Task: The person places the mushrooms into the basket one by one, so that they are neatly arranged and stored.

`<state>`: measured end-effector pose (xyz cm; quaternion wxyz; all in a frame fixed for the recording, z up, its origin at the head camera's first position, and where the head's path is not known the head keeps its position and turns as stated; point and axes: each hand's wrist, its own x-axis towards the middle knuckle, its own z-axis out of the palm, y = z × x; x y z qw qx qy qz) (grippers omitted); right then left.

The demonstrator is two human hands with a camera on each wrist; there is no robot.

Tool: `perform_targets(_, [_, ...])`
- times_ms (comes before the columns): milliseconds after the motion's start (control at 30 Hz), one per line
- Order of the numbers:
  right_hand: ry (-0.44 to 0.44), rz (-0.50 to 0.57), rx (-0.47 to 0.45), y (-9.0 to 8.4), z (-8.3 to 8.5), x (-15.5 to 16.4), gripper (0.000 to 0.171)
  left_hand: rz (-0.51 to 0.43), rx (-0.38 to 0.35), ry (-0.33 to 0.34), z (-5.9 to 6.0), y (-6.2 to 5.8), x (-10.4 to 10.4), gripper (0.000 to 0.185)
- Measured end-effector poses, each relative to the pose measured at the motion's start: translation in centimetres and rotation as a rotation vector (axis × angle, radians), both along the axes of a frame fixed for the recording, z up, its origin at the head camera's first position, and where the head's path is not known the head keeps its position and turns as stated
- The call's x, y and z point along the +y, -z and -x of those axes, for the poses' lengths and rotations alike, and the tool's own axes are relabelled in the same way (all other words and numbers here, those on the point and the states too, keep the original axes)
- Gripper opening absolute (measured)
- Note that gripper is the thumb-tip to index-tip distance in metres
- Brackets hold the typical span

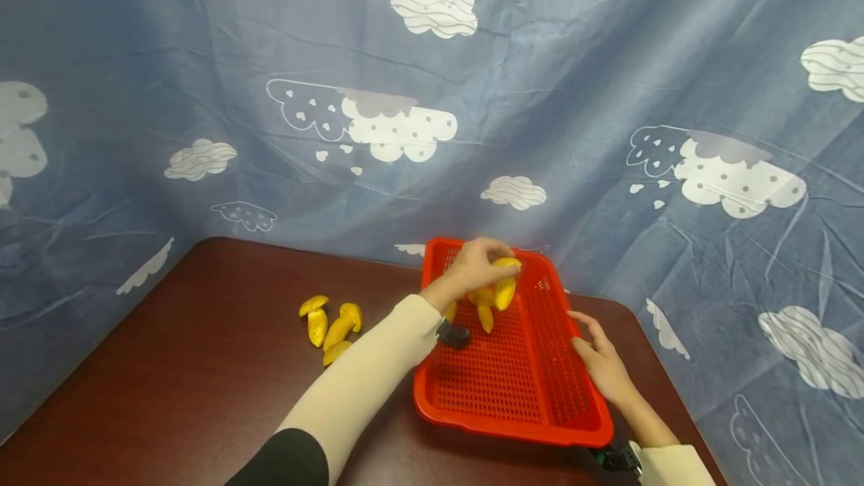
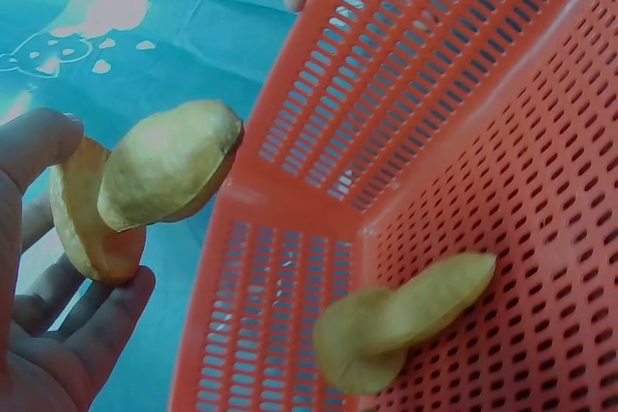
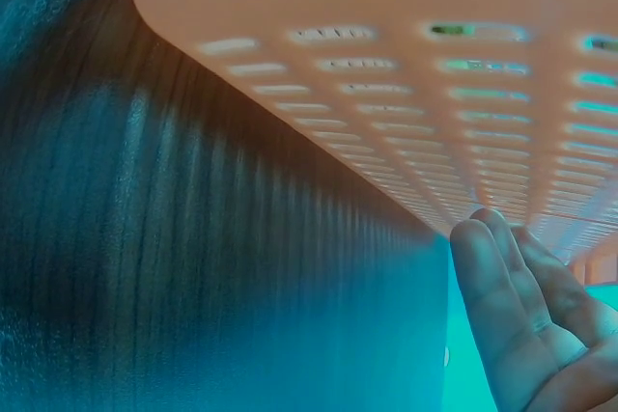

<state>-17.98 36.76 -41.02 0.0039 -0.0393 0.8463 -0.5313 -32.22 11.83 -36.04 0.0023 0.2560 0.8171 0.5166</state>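
Observation:
My left hand (image 1: 475,265) pinches a yellow mushroom (image 1: 506,283) by its cap over the far part of a red plastic basket (image 1: 489,433). In the left wrist view, the cap of this mushroom (image 2: 169,166) sits between thumb and fingers, its thick stem pointing toward the basket. Another mushroom (image 2: 425,311) lies inside on the perforated floor, and part of a further yellow piece (image 1: 451,312) shows beside my left wrist. My right hand (image 1: 604,366) holds the basket's right rim; in the right wrist view its fingers (image 3: 492,306) lie along the outer wall.
Three more yellow mushrooms (image 1: 337,328) lie together on the dark red-brown table (image 1: 202,358), left of the basket; my left sleeve partly covers one. A blue curtain (image 1: 574,96) with white clouds hangs behind the table and along its sides.

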Motion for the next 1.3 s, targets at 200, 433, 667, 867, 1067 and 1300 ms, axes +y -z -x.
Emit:
perform_targets(200, [-0.006,-0.018,0.018,0.1,0.3,0.0,0.044,0.012,-0.036,0.007,-0.2,0.4,1.3,0.026])
perform_targets(433, [-0.003,-0.008,0.014,0.2,1.0,-0.2,0.043,0.039,-0.047,0.015,0.1,1.4,2.4,0.025])
perform_targets(667, [-0.007,0.005,0.002,0.4,0.9,0.0,0.044,0.064,-0.055,0.055,0.4,2.3,3.6,0.025])
perform_targets(867, [0.006,-0.022,0.005,0.4,1.0,0.2,0.045,0.125,-0.048,0.033,1.2,3.3,4.5,0.025])
perform_targets(1067, [0.011,-0.047,0.026,0.6,1.2,0.3,0.045,0.177,-0.065,0.051,2.1,4.7,5.0,0.025])
perform_targets(1300, [0.025,-0.040,0.025,0.7,1.2,0.0,0.046,0.220,-0.074,0.078,2.6,5.8,5.6,0.026])
